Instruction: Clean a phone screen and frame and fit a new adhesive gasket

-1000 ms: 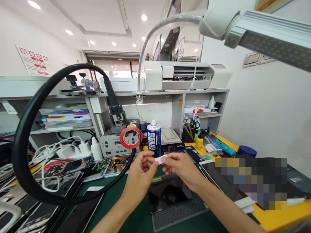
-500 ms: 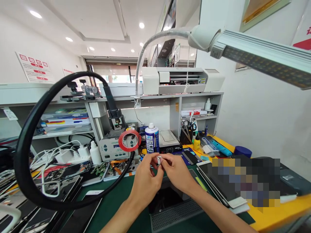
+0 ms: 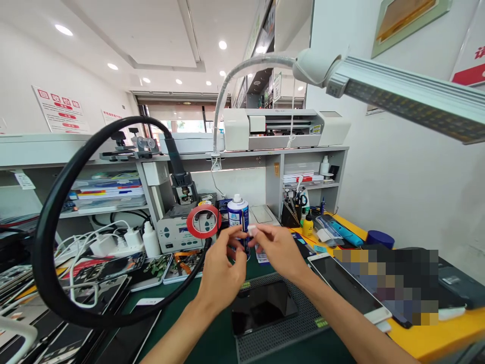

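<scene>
My right hand [image 3: 279,248] pinches a small white piece [image 3: 252,230] between thumb and fingertips; it is too small to name. Close beside it, my left hand [image 3: 223,265] has its thumb apart from its curled fingers, and nothing shows between them. Both hands are raised above a black phone [image 3: 261,308], which lies screen up on a grey perforated mat [image 3: 257,346]. Just behind the fingers stands a blue and white spray can [image 3: 238,215], partly hidden by them.
A thick black hose [image 3: 45,242] loops across the left side, near a red tape roll [image 3: 192,230]. Phones and white cables [image 3: 71,283] crowd the left. A white tablet [image 3: 350,285] lies at right. A lamp [image 3: 409,96] hangs overhead, and a yellow bottle [image 3: 307,226] stands behind.
My hands have risen and moved apart slightly. The left fingers have come off the white piece, which stays in my right hand. More of the phone and mat shows.
</scene>
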The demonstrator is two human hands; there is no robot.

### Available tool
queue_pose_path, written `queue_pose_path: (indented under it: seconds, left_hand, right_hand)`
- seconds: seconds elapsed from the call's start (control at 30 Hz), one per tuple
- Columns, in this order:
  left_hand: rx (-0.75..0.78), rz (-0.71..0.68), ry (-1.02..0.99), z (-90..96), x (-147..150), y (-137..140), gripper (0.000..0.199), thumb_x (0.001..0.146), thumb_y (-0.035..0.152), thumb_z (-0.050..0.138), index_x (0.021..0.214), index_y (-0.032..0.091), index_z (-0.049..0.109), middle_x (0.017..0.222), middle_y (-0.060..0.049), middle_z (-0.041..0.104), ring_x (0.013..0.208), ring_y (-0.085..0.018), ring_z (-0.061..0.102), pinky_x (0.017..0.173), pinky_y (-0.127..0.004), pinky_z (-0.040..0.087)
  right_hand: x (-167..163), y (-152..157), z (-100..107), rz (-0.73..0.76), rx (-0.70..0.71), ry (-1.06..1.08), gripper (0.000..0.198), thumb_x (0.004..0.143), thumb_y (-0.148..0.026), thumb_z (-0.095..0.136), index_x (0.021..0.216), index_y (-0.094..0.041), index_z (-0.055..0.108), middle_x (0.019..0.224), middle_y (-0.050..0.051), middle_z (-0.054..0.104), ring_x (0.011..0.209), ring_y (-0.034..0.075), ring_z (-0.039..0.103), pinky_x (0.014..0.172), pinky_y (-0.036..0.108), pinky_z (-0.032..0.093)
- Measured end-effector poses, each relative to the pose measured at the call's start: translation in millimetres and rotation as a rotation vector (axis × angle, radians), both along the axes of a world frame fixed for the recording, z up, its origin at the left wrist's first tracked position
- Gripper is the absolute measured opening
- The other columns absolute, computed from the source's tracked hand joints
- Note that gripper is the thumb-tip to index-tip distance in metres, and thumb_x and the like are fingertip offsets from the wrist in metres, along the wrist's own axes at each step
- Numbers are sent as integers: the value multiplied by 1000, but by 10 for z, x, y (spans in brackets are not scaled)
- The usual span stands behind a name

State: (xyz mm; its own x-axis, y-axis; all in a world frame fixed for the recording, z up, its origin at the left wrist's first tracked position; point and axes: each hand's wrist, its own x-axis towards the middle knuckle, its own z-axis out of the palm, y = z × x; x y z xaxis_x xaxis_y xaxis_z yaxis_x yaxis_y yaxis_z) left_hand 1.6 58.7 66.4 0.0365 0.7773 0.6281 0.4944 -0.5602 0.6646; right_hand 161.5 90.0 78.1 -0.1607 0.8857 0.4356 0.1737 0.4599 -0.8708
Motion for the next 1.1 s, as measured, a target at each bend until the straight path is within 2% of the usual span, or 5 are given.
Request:
queue_pose_path:
  seconds: [0.1,0.23,0.47,0.87,1.1]
  left_hand:
    - [149,127,14,168,-46,255,31,90,19,51,121,19,56,112,-11,66,96,-23,63,82,-35,53]
    - [301,157,158,370,-81,662,40,85,27,64,124,20,58,126,-12,61,121,-31,55,106,-46,43]
    - [404,206,268,249,1,1026,39,95,41,63,126,18,59,120,-9,64,108,-25,63,93,-48,52]
    - [585,268,178,63,57,1144,38,88,22,64,125,19,57,116,-12,69,104,-28,63,92,-43,51]
    - [617,266,177,49,50,1172,37,86,20,64,122,18,59,116,-11,71,103,-27,63,92,-42,51]
  right_hand:
    - [35,316,175,-155,48,26,30,97,-41,59,106,-17,74,87,5,73,82,22,68,75,36,55]
    - [-16,781,347,-242,68,29,30,98,-40,62,116,-16,65,116,7,67,98,22,67,84,42,57]
    - [-291,1040,377,-224,133,-36,30,98,-38,63,118,-17,65,120,6,66,100,24,67,85,42,58]
    - [-356,876,302,-288,294,-99,18,98,-33,64,101,-17,72,108,6,75,98,21,70,92,42,55]
    - [-385,852,280,-385,332,-102,22,92,-27,60,97,-23,82,102,4,81,87,25,75,81,34,56]
